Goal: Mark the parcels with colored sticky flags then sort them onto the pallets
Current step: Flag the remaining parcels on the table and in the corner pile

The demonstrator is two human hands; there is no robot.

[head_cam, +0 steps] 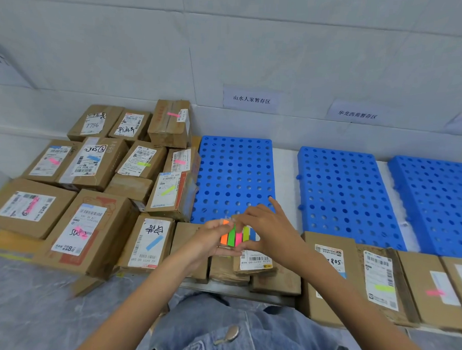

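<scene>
Left hand: I am watching it cradling a flag pad from below, fingers curled round its left edge, so the coloured strips are facing up.
Right hand: its thumb and fingers are closing on the pad's top and right side while the forefinger is sticking out straight; I am judging that it is peeling off one flag.
Flag pad: it is hovering just above the front row of parcels, showing orange, green, pink, yellow and blue strips.
Parcel below the hands: it is lying near the person's knees with its white barcode label up and no flag showing, so I am taking it as the next to be marked.
Stack on the left: cardboard boxes are lying label-up, many carrying pink, yellow or blue flags; one is reading "T786".
Box on the right: handwritten "805" is showing on its label.
Pallets: three blue perforated pallets are lying side by side along the wall, holding no parcels yet.
Wall signs: "山水人家暂存区" is hanging above the first pallet and "华龙西苑暂存区" above the second, each naming a holding area.
</scene>
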